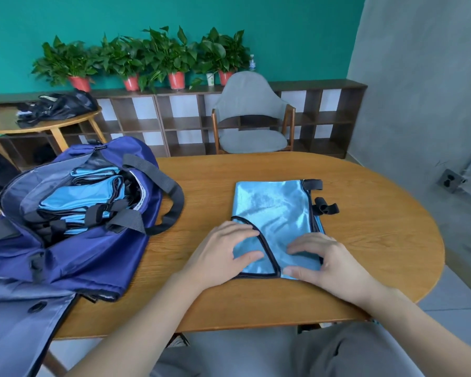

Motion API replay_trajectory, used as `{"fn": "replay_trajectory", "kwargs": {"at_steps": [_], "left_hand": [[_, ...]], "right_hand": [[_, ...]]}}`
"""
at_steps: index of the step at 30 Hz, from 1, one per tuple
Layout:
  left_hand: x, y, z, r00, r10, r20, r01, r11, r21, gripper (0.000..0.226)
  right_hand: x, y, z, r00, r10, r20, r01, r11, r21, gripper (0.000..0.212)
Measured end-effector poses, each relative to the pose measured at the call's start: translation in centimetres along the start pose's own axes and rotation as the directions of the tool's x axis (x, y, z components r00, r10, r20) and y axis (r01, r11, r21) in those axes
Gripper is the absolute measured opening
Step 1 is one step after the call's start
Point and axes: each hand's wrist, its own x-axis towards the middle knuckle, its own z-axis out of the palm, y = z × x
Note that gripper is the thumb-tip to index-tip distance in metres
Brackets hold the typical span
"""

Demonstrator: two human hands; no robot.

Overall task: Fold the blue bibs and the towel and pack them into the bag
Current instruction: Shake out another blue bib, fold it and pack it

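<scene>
Worktop [365, 227]: one flat light-blue bib [278, 213]. One navy duffel bag [93, 240], open, holding a stack of folded blue bibs [76, 197], number unclear. Two hands: left hand [223, 251], right hand [326, 265]. One grey chair [250, 115]. Four red-potted plants [147, 58]. One side table [38, 123].

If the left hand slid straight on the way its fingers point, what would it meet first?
Probably the right hand: the left hand lies flat on the blue bib, fingers pointing right across it toward the right hand's fingertips.
</scene>
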Motion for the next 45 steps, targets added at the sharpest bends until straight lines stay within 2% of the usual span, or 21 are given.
{"fn": "replay_trajectory", "kwargs": {"at_steps": [4,10,14,16,21,25,28,32,37,40,45], "left_hand": [[-1.8,0.7,-0.4,1.000,-0.022,0.020,0.022,0.999,-0.032,0.049],[-3.4,1.6,-1.0,0.983,-0.158,0.091,0.170,0.975,-0.141,0.033],[-4.0,2.1,-1.5,0.974,-0.199,0.109,0.211,0.971,-0.116,0.042],[-4.1,2.2,-1.6,0.976,-0.196,0.095,0.204,0.975,-0.091,0.043],[-3.8,2.8,-1.5,0.986,-0.160,0.040,0.161,0.987,-0.002,0.026],[-3.8,3.4,-1.7,0.987,-0.151,0.056,0.148,0.988,0.049,0.020],[-4.1,3.9,-1.9,0.993,-0.120,0.011,0.119,0.989,0.089,0.024],[-4.0,4.7,-2.7,0.984,-0.170,-0.045,0.169,0.985,-0.026,0.020],[-2.1,4.8,-3.4,0.960,-0.186,-0.208,0.151,0.973,-0.172,0.015],[-0.8,4.4,-3.7,0.956,-0.193,-0.219,0.148,0.967,-0.207,0.017],[2.3,3.4,-4.0,0.942,-0.220,-0.253,0.151,0.952,-0.266,0.011]], "right_hand": [[-1.8,0.3,-0.6,0.998,-0.015,0.061,0.017,0.999,-0.027,0.056],[-2.4,0.5,-1.1,0.996,0.060,0.065,-0.060,0.998,-0.002,0.032],[-2.3,0.3,-1.2,0.993,0.098,0.058,-0.097,0.995,-0.024,0.033],[-2.3,0.0,-1.1,0.994,0.109,0.028,-0.107,0.992,-0.062,0.033],[-1.8,-0.4,-0.2,0.994,0.111,0.008,-0.109,0.984,-0.141,0.029],[-1.4,-0.8,-0.4,0.986,0.162,0.048,-0.155,0.979,-0.135,0.023],[-1.1,-1.2,-1.5,0.975,0.199,0.098,-0.190,0.977,-0.096,0.022],[0.1,-2.2,-4.1,0.982,0.160,0.102,-0.152,0.985,-0.082,0.029],[1.7,-3.6,-6.3,0.982,0.120,0.143,-0.118,0.993,-0.021,0.019],[3.1,-2.9,-7.1,0.959,0.179,0.220,-0.185,0.983,0.007,0.027],[6.8,-2.1,-8.5,0.907,0.256,0.335,-0.313,0.941,0.130,0.028]]}}
